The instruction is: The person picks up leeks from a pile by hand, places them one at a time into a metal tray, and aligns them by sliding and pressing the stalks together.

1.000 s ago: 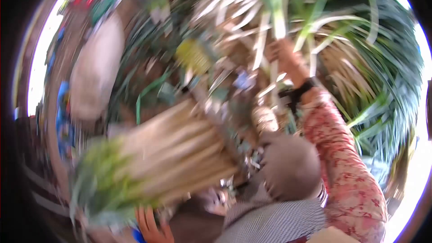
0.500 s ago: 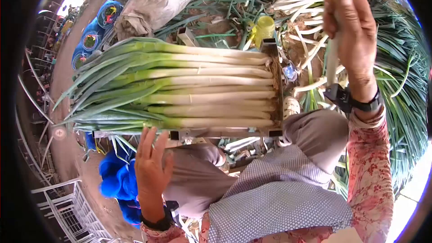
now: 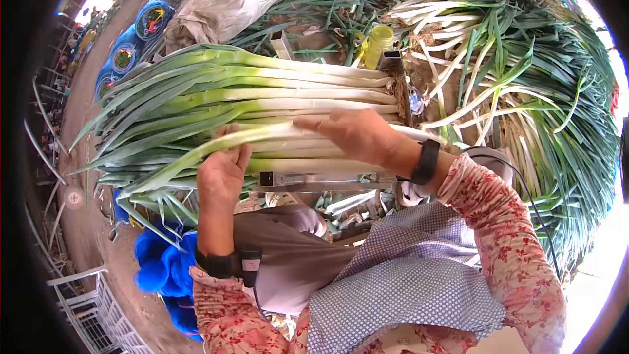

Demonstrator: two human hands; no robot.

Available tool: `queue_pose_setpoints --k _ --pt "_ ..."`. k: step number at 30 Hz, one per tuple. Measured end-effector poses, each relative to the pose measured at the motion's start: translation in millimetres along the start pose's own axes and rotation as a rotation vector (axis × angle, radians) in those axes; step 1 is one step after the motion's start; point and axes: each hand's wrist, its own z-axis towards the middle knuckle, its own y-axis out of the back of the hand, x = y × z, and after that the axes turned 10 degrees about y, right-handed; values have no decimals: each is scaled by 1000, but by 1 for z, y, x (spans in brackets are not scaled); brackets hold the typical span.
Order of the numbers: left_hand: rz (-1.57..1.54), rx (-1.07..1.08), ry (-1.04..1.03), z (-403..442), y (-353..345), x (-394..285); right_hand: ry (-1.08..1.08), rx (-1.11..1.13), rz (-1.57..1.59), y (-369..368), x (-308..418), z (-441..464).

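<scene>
A row of leeks [image 3: 295,95] lies side by side on a metal frame [image 3: 327,180], green leaves to the left, white stems and roots to the right. Above the row's near side is one more leek [image 3: 262,132]. My right hand [image 3: 360,134] is closed around its white stem, palm down. Under the same leek, at its green part, my left hand [image 3: 226,164] is curled with its fingertips partly hidden by it.
A big heap of leeks [image 3: 570,111] fills the right side, with loose ones at its edge. Behind the frame are a yellow plastic container [image 3: 379,46] and a pale sack [image 3: 229,0]. Blue netting [image 3: 167,262] and a white crate [image 3: 98,314] lie at lower left.
My right hand has come from the upper right to the row, bringing a leek over it. My left hand has risen slightly and now meets that leek's green part.
</scene>
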Motion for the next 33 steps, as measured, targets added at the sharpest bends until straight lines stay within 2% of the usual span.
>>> queue_pose_setpoints --k 1,2,3,4,5,8,10,11,14,17,18,21,24,25,28,31,33 --pt "-254 123 76 -3 4 -4 1 62 48 -5 -1 -3" --pt "-264 199 -2 -8 1 -12 7 127 102 -12 -1 -6" --pt "-275 269 -86 -14 -2 -23 18 85 255 -18 -5 -7" --pt "-285 335 -182 -15 -1 -32 37 91 246 -21 -7 -7" --pt "-190 231 -295 -11 10 -49 59 97 237 -23 -9 -8" --pt "-101 105 -433 -7 25 -92 99 70 268 -34 -13 -11" --pt "-146 25 -390 -4 10 -103 115 27 292 -37 -10 -13" --pt "-168 -14 -370 -2 3 -104 75 84 262 -35 -8 -13" --pt "-248 30 -346 10 8 -99 18 136 160 -29 -2 -9" --pt "-110 -356 -282 28 24 -86 90 144 68 -46 -12 -20" --pt "-96 -319 -274 31 34 -81 118 144 32 -49 -13 -24" --pt "-107 -220 -241 30 59 -77 -57 226 -36 -47 -25 -39" --pt "-102 -157 -306 37 88 -87 -91 303 -144 -10 -27 -50" --pt "-125 -211 -356 36 89 -87 -192 414 -172 -1 -28 -53" --pt "-230 -345 -447 37 92 -91 -194 413 -202 -3 -40 -69" --pt "-248 -441 -485 26 123 -108 -172 327 -173 -16 -29 -60" --pt "-256 -546 -476 19 146 -116 -136 111 -58 -18 -15 -47"
